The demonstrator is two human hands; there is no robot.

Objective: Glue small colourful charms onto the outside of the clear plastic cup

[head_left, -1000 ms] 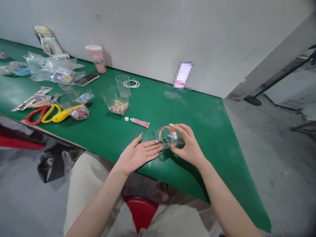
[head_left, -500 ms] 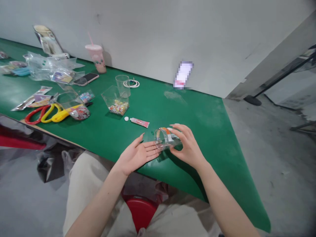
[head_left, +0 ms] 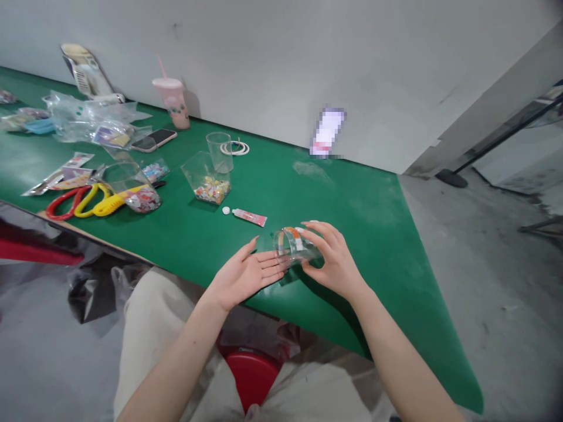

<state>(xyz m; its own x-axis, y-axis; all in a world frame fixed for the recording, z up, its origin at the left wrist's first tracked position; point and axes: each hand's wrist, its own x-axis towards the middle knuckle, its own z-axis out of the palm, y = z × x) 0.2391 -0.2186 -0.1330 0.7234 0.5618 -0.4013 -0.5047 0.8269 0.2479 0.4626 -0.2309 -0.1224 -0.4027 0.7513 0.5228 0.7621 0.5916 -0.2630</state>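
Note:
A clear cup [head_left: 292, 253] with orange and white pieces on its side lies tipped over, its mouth toward the left. My right hand [head_left: 331, 258] curls around its far end, thumb below and fingers above. Palm up, my left hand [head_left: 247, 274] has its fingers stretched out, their tips at or under the cup's rim; whether they bear its weight I cannot tell. Just beyond the hands lies a small tube [head_left: 250, 217], with a round white cap [head_left: 226, 210] beside its nozzle.
Clear containers of small colourful pieces stand left, one yellowish [head_left: 212, 189], one reddish [head_left: 143, 199]. Near them are an empty clear cup [head_left: 220, 153], a white coil [head_left: 237, 148], red and yellow scissors [head_left: 77, 202], a phone [head_left: 153, 140], a pink tumbler [head_left: 173, 104] and plastic bags [head_left: 83, 120].
The cup has turned slightly in my right hand, its orange and white pieces shifting a little to the left. My left hand stays where it was, palm up.

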